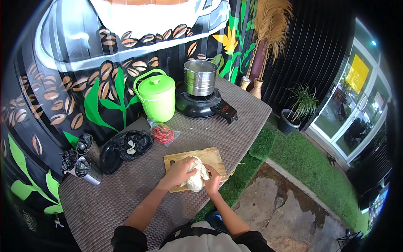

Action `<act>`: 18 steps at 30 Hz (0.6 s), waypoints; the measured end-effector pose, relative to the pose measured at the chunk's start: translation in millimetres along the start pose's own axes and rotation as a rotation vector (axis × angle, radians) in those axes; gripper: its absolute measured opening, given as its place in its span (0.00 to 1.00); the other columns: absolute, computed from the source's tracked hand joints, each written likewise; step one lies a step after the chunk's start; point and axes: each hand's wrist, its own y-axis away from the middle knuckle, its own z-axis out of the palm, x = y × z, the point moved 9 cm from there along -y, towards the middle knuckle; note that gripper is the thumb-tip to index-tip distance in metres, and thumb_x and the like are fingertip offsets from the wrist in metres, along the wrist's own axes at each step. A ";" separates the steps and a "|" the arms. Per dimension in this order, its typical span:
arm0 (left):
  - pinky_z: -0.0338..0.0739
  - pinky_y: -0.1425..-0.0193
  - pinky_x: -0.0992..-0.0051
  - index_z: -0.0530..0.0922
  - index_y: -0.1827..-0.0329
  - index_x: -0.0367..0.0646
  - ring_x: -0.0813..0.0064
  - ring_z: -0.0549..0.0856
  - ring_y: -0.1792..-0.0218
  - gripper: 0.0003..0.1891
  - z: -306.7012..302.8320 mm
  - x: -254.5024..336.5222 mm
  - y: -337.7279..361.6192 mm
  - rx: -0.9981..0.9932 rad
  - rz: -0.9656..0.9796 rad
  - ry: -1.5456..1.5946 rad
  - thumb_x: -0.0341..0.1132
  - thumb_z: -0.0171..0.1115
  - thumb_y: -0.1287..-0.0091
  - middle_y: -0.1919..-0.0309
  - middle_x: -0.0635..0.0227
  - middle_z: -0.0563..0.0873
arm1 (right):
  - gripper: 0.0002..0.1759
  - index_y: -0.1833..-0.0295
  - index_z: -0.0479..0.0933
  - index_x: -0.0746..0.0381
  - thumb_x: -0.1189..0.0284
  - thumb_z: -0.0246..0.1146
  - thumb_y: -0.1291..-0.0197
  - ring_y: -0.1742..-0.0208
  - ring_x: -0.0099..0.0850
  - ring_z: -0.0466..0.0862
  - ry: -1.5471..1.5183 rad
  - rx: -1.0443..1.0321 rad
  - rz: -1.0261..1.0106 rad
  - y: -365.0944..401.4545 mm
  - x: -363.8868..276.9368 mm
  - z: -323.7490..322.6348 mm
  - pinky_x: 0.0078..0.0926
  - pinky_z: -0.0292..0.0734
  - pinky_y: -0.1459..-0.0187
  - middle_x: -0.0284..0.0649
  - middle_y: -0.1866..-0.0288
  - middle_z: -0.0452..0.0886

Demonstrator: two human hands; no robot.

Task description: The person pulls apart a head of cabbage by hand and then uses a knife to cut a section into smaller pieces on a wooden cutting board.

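Observation:
A pale, crumpled, leafy-looking bundle [195,181] rests on a wooden cutting board [214,158] near the table's front edge. My left hand [179,171] is closed over the bundle's left and upper side. On its right side, my right hand [213,179] grips it with bent fingers. Exactly what the bundle is cannot be made out. Left of the board lies an open black plastic bag [145,140] with pale scraps in it. Behind the board is a clear bag with red items [163,133].
A steel pot [200,82] stands on a black stove [195,105] at the back. Beside it is a lidded green bucket [157,98]. A black round dish [111,158] and metal utensil holders [89,172] stand left on the woven-pattern table [121,206].

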 end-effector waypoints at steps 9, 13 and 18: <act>0.76 0.58 0.58 0.74 0.49 0.38 0.48 0.83 0.61 0.17 -16.6 -22.7 6.5 0.037 -0.181 -0.034 0.39 0.58 0.36 0.61 0.47 0.83 | 0.24 0.50 0.78 0.67 0.84 0.65 0.60 0.54 0.44 0.83 0.133 -0.047 -0.252 -19.7 -31.5 9.6 0.34 0.78 0.51 0.50 0.55 0.82; 0.77 0.59 0.59 0.75 0.49 0.37 0.48 0.84 0.62 0.17 -17.3 -32.0 1.6 0.044 -0.129 0.005 0.39 0.58 0.35 0.66 0.45 0.83 | 0.25 0.49 0.77 0.67 0.85 0.63 0.60 0.54 0.43 0.84 0.197 -0.102 -0.261 -21.6 -31.4 11.2 0.34 0.78 0.51 0.50 0.55 0.82; 0.75 0.48 0.60 0.72 0.44 0.37 0.49 0.81 0.52 0.19 -13.0 -19.3 2.6 0.003 0.026 0.123 0.39 0.57 0.32 0.54 0.46 0.82 | 0.25 0.48 0.77 0.68 0.86 0.61 0.58 0.55 0.40 0.85 0.072 -0.095 -0.041 -21.0 -20.9 6.9 0.31 0.79 0.52 0.51 0.55 0.83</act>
